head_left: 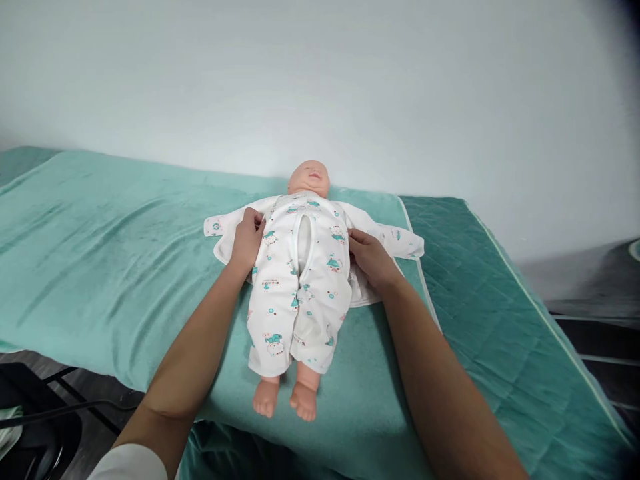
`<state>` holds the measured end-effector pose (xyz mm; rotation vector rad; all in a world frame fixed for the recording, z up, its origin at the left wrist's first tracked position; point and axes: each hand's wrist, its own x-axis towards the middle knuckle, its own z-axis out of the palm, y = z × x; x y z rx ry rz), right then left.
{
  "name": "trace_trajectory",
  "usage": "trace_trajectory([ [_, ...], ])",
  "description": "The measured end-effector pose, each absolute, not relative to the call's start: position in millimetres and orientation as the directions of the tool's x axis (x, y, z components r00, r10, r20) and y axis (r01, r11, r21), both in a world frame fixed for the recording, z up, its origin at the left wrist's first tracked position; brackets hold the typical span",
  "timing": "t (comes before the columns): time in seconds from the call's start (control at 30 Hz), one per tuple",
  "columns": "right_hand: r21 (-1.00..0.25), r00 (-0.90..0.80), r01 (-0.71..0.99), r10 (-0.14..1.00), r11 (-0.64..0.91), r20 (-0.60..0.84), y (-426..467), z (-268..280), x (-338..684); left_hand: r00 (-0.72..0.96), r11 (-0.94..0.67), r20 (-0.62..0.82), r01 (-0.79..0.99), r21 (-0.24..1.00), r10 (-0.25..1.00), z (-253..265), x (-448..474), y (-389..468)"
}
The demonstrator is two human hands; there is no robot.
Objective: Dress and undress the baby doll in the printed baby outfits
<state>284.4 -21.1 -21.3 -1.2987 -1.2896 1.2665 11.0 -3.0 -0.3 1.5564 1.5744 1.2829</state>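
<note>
A baby doll [310, 179] lies on its back, head toward the wall and bare feet toward me. White printed baby pants [325, 267] cover it from chest to ankles, with an open oval slit at the front. Under them a white baby jacket [360, 219] spreads out, its sleeves stretched to both sides. My left hand [248, 239] is at the left edge of the pants, fingers curled closed on the cloth. On the opposite edge, my right hand [371, 257] pinches the side of the pants, its fingertips partly hidden by the fabric.
A light green cloth [125, 247] covers the surface beneath the doll. Darker quilted fabric [490, 320] extends to the right. Behind stands a pale wall [320, 80]. A black chair-like object [40, 413] and a cable [75, 405] are at the lower left.
</note>
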Motion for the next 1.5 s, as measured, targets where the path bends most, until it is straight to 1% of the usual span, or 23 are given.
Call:
trace_trajectory([
  [0.13,-0.993,-0.112,0.054,0.988,-0.101,-0.106,-20.6,-22.2,286.4,-0.237,-0.133,0.292,0.52,0.844,0.927,-4.3,11.2,-2.4],
  [0.23,-0.993,-0.169,0.063,0.98,-0.099,-0.108,-21.0,-21.1,287.1,-0.257,-0.082,0.258,0.542,0.837,0.931,-6.5,9.9,-1.9],
  [0.33,-0.994,-0.201,0.065,0.974,-0.09,-0.101,-23.5,-18.0,286.2,-0.176,-0.091,0.208,0.511,0.855,0.962,-6.1,7.4,-1.0],
  [0.43,-0.991,-0.16,0.096,0.982,-0.089,-0.104,-26.0,-15.1,283.2,-0.098,-0.124,0.181,0.423,0.898,0.979,-3.8,4.2,0.1],
  [0.53,-0.988,-0.128,0.121,0.985,-0.098,-0.114,-26.2,-15.5,280.9,-0.065,-0.09,0.121,0.357,0.93,0.991,-1.1,1.9,0.4],
  [0.7,-0.988,-0.13,0.062,0.98,-0.145,-0.152,-21.7,-23.2,283.1,0.006,-0.051,0.053,0.405,0.913,0.999,4.2,0.7,-3.0],
  [0.8,-0.986,-0.138,0.039,0.976,-0.164,-0.168,-20.5,-26.0,284.8,0.011,-0.012,0.008,0.415,0.91,1.0,7.9,0.8,-6.7],
  [0.87,-0.988,-0.136,0.046,0.979,-0.145,-0.15,-21.6,-24.8,284.7,0.021,0.016,-0.025,0.368,0.93,0.999,9.5,1.3,-9.2],
  [0.97,-0.992,-0.132,0.069,0.985,-0.102,-0.11,-24.9,-19.7,283.4,0.087,0.062,-0.084,0.231,0.971,0.993,9.5,2.8,-12.0],
  [1.1,-0.991,-0.14,0.088,0.984,-0.097,-0.109,-27.2,-14.7,281.3,0.139,0.132,-0.145,0.103,0.986,0.98,7.1,4.7,-13.8],
  [1.23,-0.991,-0.121,0.107,0.989,-0.078,-0.091,-26.1,-16.1,279.5,0.18,0.17,-0.179,0.062,0.983,0.967,7.0,6.1,-15.6],
  [1.37,-0.989,-0.128,0.129,0.987,-0.075,-0.092,-25.3,-18.2,277.4,0.178,0.211,-0.214,0.035,0.977,0.961,10.0,7.8,-17.4],
  [1.5,-0.991,-0.102,0.126,0.993,-0.049,-0.062,-25.6,-17.8,274.0,0.189,0.225,-0.22,-0.006,0.974,0.957,11.4,8.3,-17.1],
])
